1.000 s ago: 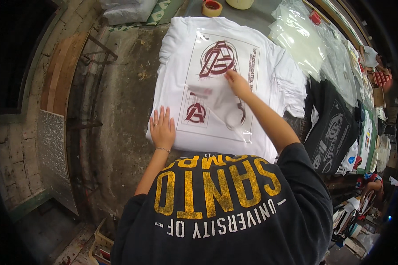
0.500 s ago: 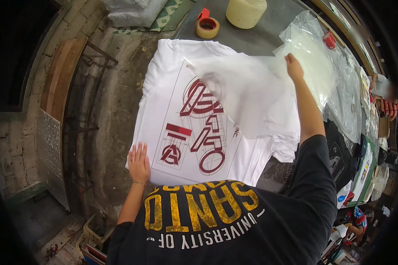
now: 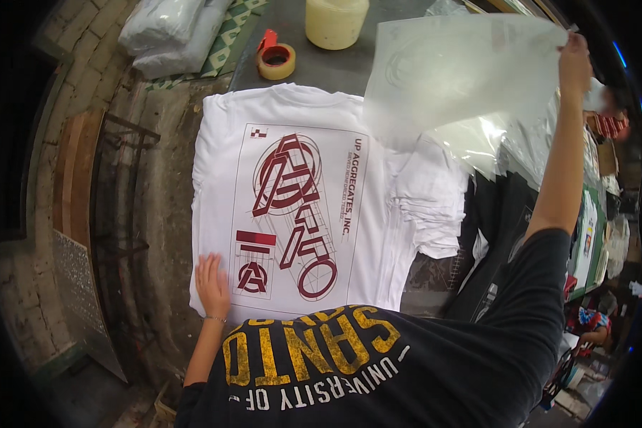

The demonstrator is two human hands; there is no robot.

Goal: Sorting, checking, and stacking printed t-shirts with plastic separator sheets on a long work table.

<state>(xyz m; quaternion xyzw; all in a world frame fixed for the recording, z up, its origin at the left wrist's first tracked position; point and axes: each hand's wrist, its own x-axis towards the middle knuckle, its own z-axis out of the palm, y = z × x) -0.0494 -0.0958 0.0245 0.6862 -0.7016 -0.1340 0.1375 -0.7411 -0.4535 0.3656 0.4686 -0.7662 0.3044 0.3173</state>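
A white T-shirt (image 3: 217, 171) lies flat on the table, bearing a dark red printed design with fine guide lines and a thin frame. My left hand (image 3: 212, 287) rests with fingers stretched out on the shirt's lower left edge. Up at the far right, my right hand (image 3: 575, 64) pinches the corner of a translucent film sheet (image 3: 464, 71), lifted off the shirt and hanging over the table's far side. The sheet shows a faint trace of the round design. More white fabric (image 3: 429, 200) lies folded in layers at the shirt's right.
Beyond the shirt are a tape roll on a red dispenser (image 3: 276, 61) and a cream plastic tub (image 3: 337, 23). Bagged white bundles (image 3: 162, 32) sit far left. Dark garments (image 3: 488, 242) and clear plastic (image 3: 542, 153) lie to the right. A person (image 3: 593, 328) is at the lower right.
My right hand has moved up and right, peeling the film sheet fully off the print, which now shows whole. My left hand stays on the shirt's edge.
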